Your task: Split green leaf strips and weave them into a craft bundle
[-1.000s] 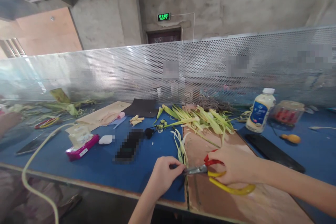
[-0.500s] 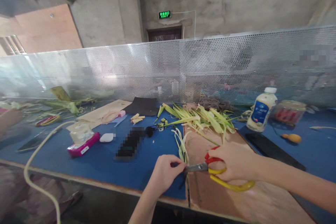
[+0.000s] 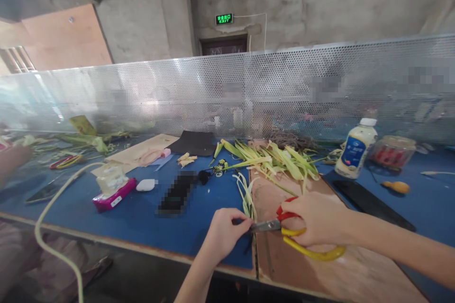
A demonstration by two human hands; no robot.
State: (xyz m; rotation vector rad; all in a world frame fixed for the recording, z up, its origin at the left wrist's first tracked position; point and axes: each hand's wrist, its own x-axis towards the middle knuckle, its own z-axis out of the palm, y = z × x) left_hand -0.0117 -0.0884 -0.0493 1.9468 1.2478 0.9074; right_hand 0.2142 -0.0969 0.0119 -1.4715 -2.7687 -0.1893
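My right hand (image 3: pixel 316 220) grips the red and yellow handles of a pair of scissors (image 3: pixel 266 226), whose blades point left. At the blade tips, my left hand (image 3: pixel 225 229) is closed in a pinch of thumb and forefinger. What it pinches is too small to make out; a thin dark strand seems to hang just below the fingertips. Narrow pale leaf strips (image 3: pixel 245 194) lie right behind the tips. Beyond my right hand, a heap of yellow-green corn husks (image 3: pixel 280 161) spreads over a brown board (image 3: pixel 272 255).
To the right stand a milk-drink bottle (image 3: pixel 356 149) and a jar (image 3: pixel 393 151), with a dark phone-like slab (image 3: pixel 373 203) nearer. Left are a tissue pack (image 3: pixel 115 194), a cable (image 3: pixel 40 218) and a white case (image 3: pixel 146 185). Another person's hand (image 3: pixel 14 158) is at far left. A perforated metal panel (image 3: pixel 170 94) closes the back.
Both hands and the scissors hold almost the same place. The whole view has shifted very slightly. At the far left, the other person's hand has moved a little.
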